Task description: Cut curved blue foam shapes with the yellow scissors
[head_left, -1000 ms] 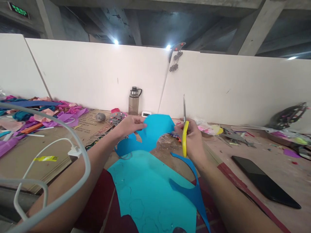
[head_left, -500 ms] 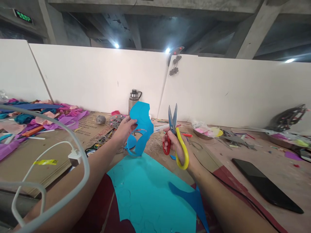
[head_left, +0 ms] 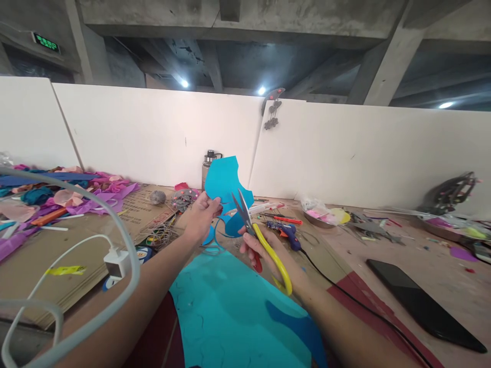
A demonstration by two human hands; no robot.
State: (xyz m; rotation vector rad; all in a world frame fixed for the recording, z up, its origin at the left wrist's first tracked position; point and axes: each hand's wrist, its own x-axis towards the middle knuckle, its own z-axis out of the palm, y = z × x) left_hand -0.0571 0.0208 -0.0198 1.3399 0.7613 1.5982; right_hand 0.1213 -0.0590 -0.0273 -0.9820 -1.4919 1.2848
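My left hand (head_left: pixel 203 217) pinches a cut piece of blue sheet (head_left: pixel 224 179) and holds it up; narrow curled strips hang below it. Fingers of my right hand (head_left: pixel 264 248) are through the handles of a pair of scissors (head_left: pixel 270 255), one handle yellow and one red. The scissors' blades are slightly apart and point up at the lower right part of the blue piece, overlapping it in view; whether they touch cannot be made out. Below both hands lies a larger turquoise sheet (head_left: pixel 238 312) with faint drawn outlines. A darker blue offcut (head_left: pixel 299 327) rests on its right side.
A glue gun (head_left: pixel 289 235) with a black cord lies behind my right hand. A black tablet-like slab (head_left: pixel 422 301) is at right. White cables and a charger (head_left: pixel 117 263) hang at left. A bottle (head_left: pixel 207 166) stands by the white partition (head_left: pixel 153 133). Colourful scraps (head_left: pixel 76 189) pile up far left.
My right hand has brought the scissors leftward and down to the blue piece, and their blades have closed somewhat. The blue piece has turned slightly. The glue gun shows more now.
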